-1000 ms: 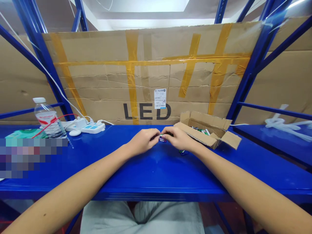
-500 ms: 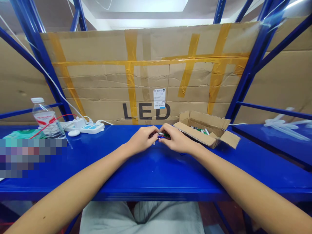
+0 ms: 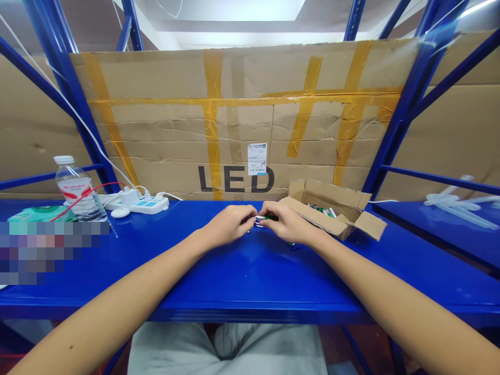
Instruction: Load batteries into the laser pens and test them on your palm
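Toward the back-left corner of the surface (image 3: 250, 281), a water bottle (image 3: 76, 191) is standing. Near the back edge's middle, the left hand (image 3: 229, 225) is curling at a slim silver-and-green cylinder (image 3: 269, 217), its grip impossible to tell; the right hand (image 3: 288, 224) is pinching it between fingers whose slackening could be letting it roll away. Rightward, a cardboard box (image 3: 317, 216) is sitting open.

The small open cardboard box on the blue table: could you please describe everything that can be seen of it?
The box is plain brown, apparently corrugated cardboard, its flaps spread open. It sits upright on the blue table, turned at an angle, before the large LED-marked cardboard. Inside lie small white and green pieces, too small to identify. The right hand overlaps its left side in this view; contact is unclear.
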The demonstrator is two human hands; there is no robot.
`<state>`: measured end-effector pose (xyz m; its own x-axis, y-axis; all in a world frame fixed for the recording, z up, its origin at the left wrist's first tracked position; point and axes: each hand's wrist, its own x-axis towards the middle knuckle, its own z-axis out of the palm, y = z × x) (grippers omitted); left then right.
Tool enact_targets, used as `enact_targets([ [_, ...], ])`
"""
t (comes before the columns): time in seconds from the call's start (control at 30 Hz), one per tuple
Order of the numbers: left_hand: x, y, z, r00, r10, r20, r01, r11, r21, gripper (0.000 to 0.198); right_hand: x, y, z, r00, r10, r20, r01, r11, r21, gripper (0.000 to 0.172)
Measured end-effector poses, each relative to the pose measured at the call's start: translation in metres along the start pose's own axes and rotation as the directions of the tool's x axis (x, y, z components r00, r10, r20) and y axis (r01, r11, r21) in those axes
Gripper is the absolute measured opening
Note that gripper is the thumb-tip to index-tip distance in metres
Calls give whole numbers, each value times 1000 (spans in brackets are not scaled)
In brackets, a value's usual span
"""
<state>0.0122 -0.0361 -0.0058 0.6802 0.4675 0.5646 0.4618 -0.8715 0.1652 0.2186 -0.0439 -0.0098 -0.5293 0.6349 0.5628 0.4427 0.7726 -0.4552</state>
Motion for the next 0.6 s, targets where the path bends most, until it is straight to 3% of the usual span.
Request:
enact_targets([
  [0.6, -1, -1, 6, 999, -28, 27, 28, 999, 17, 9, 1, 5, -2, 990, 100, 95, -111, 987, 118, 15],
])
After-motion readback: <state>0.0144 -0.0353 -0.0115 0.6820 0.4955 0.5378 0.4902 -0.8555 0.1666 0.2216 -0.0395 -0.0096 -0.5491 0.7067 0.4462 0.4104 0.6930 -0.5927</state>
